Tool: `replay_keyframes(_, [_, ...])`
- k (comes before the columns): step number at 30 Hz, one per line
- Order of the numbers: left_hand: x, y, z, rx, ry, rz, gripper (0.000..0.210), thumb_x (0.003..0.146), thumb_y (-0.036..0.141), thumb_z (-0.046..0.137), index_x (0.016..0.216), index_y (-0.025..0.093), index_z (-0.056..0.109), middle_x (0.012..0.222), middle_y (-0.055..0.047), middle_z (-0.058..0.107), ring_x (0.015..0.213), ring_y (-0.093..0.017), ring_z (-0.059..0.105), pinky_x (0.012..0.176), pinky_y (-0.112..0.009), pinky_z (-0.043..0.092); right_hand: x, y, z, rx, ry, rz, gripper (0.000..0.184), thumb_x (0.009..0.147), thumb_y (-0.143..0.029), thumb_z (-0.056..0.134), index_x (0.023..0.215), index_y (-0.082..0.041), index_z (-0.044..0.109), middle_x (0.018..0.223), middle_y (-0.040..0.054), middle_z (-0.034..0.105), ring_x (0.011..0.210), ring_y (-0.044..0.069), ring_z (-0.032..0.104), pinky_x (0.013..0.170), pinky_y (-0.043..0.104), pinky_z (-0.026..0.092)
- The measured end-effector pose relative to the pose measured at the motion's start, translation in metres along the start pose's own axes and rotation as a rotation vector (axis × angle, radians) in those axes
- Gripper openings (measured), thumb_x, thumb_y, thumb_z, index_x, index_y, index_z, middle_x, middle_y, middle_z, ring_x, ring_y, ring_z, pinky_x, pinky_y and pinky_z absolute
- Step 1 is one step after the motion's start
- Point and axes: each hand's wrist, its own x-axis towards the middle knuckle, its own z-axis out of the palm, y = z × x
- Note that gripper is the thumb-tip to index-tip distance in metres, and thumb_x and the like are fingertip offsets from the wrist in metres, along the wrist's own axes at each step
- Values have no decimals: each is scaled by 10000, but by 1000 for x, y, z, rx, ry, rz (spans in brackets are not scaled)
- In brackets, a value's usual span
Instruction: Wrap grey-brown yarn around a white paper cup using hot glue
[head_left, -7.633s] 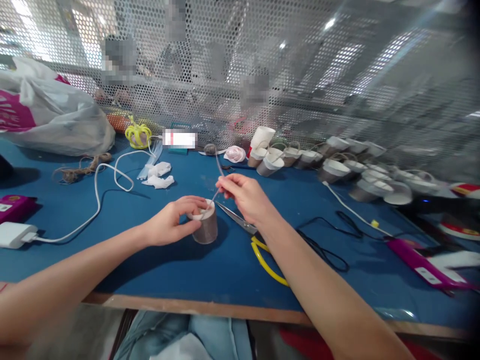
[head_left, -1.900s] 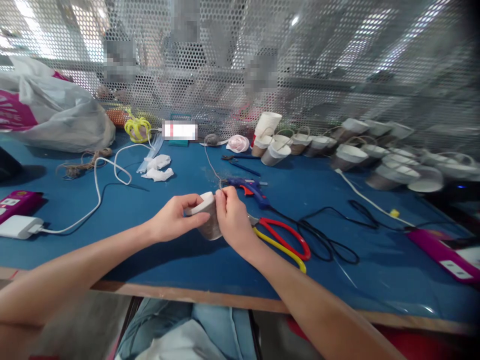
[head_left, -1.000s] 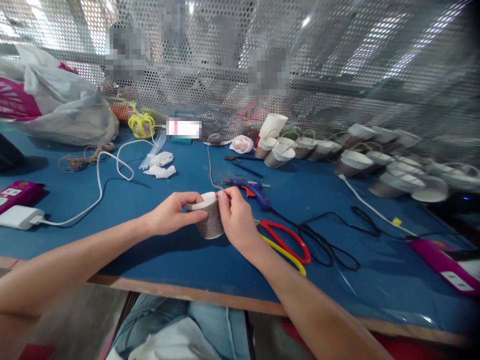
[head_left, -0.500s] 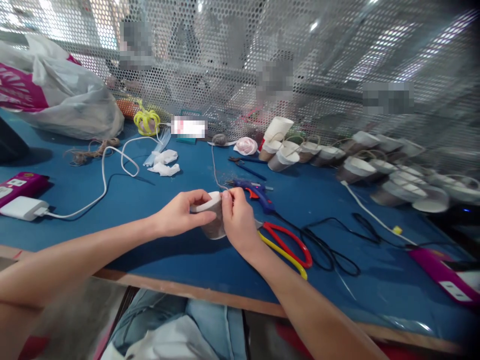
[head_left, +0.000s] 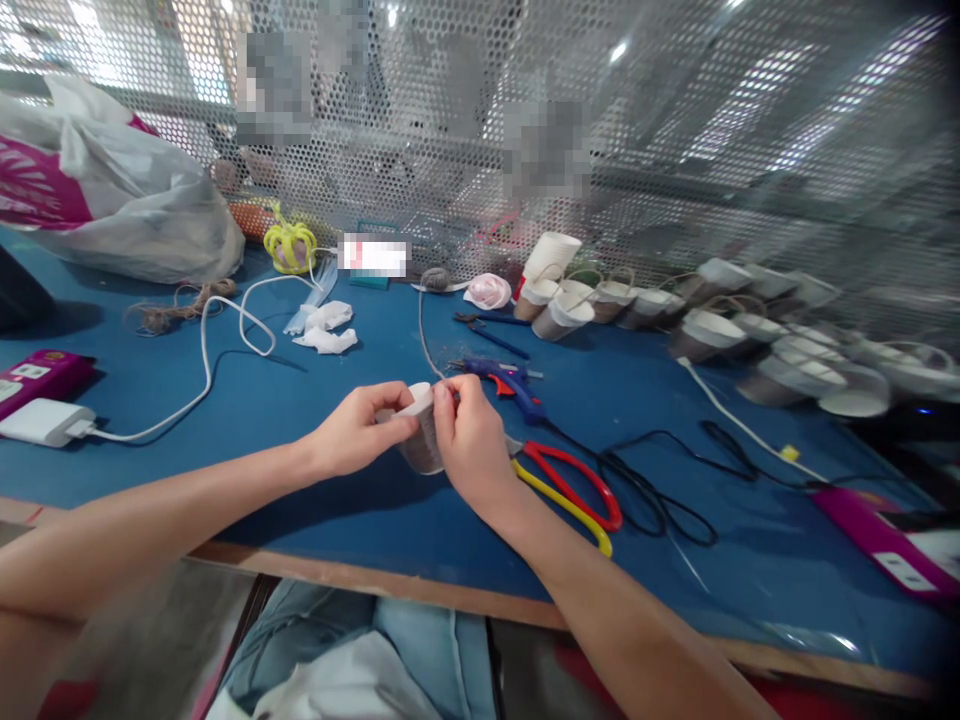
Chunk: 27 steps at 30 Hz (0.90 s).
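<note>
My left hand (head_left: pixel 360 425) grips a paper cup (head_left: pixel 424 452) by its white rim, thumb outside and fingers on the far side. The cup is tilted, and its lower wall looks grey-brown. On the cup's right side my right hand (head_left: pixel 474 435) is closed, thumb and fingers pinching a thin grey cord (head_left: pixel 422 335) near the rim. That cord runs back to a small grey ball of cord (head_left: pixel 435 279). Just beyond my right hand lies a blue glue gun (head_left: pixel 517 385) with an orange trigger. Scissors (head_left: pixel 611 500) with red and yellow handles rest partly behind my right wrist.
Several cups with cord handles (head_left: pixel 709 335) stand at the right. Pliers (head_left: pixel 491 330), a pink rose-like coil (head_left: pixel 489 291) and crumpled white pieces (head_left: pixel 328 330) lie farther back. Purple power strips (head_left: pixel 885 540) and cables sit at both sides; a plastic bag (head_left: pixel 142 200) stands back left.
Both hands and the cup have shifted slightly left, and the cup appears turned a little. My right hand keeps its pinch at the cup's side. The view has moved slightly.
</note>
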Motion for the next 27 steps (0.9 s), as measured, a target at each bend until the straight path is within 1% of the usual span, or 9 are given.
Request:
replay_keyframes(2, [1,0,-1,-40,-7,-16,126,711,236,496,638,145,449,587,48,411,569,-78,371,564,-202,318,1,-1,-2,87,-27,40,183,854,-307,328,816,-174,447,739,70,565,671,177,541,608,304,404])
replay_keyframes(6, [2,1,-2,-70,-12,-28,115,701,216,503,632,141,450,593,45,417,577,-76,363,568,-203,301,4,-2,-9,391,-65,142,178,829,-322,404,838,-166,489,837,80,591,752,163,560,681,307,437])
replay_keyframes(11, [4,-1,-3,-112,-23,-46,116,695,209,512,627,141,448,596,43,431,574,-75,379,573,-204,301,13,0,-20,750,-57,280,171,767,-339,530,800,-171,535,864,45,612,790,134,569,752,293,445])
replay_keyframes(14, [3,-1,-5,-101,-61,-43,118,698,212,521,626,141,462,587,41,440,585,-83,391,587,-211,309,23,2,-26,823,-79,306,166,730,-326,581,774,-169,547,821,24,620,773,121,576,752,276,448])
replay_keyframes(17, [2,0,-6,-81,-132,-13,111,705,211,533,634,138,489,609,31,465,624,-96,415,628,-225,328,34,0,-32,732,-183,274,162,718,-311,592,751,-155,560,755,18,621,702,110,572,692,249,453])
replay_keyframes(20, [0,1,-7,-111,-215,24,97,714,205,543,653,136,510,676,14,498,700,-115,451,702,-245,350,45,-6,-33,559,-321,179,152,737,-297,567,755,-146,573,738,22,631,676,106,575,641,221,450])
replay_keyframes(23, [0,0,-7,-201,-263,52,110,715,204,560,649,136,507,760,-9,529,794,-139,474,763,-262,356,59,-4,-32,218,-467,108,159,786,-283,502,794,-158,600,732,13,656,673,101,596,616,189,443])
replay_keyframes(25, [0,0,-7,-269,-254,43,129,711,206,575,636,135,498,821,-23,540,847,-151,479,776,-264,357,70,5,-35,-12,-482,139,195,817,-271,448,834,-160,608,744,21,669,672,105,611,607,183,437])
replay_keyframes(27, [1,-2,-8,-321,-208,13,161,690,209,604,615,137,482,865,-26,544,857,-150,480,763,-257,357,81,22,-43,-137,-417,208,249,845,-254,380,886,-136,596,815,62,673,682,119,624,614,198,437])
